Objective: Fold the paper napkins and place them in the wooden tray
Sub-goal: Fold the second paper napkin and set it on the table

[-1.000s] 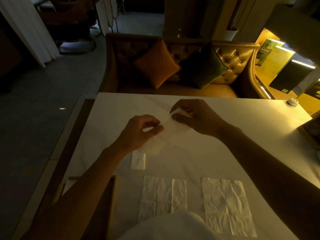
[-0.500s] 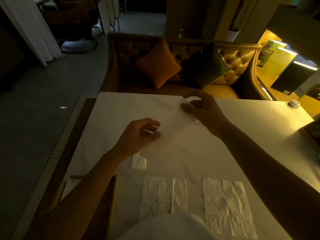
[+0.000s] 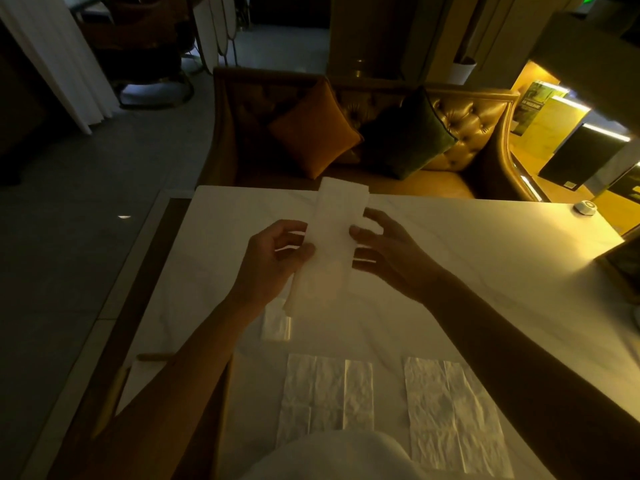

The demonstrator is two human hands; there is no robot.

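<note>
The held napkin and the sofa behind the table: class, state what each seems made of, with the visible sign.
The held napkin looks like thin matte tissue paper: light glows through it and it bends. The sofa seems glossy leather or imitation: button tufting, bright sheen.

Dim room, tufted sofa (image 3: 460, 133), 2 cushions (image 3: 311, 133)

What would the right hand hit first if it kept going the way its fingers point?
Most likely the paper napkin that the left hand pinches upright: the right hand points its fingers leftward at the strip's edge. Whether they touch it is unclear.
</note>
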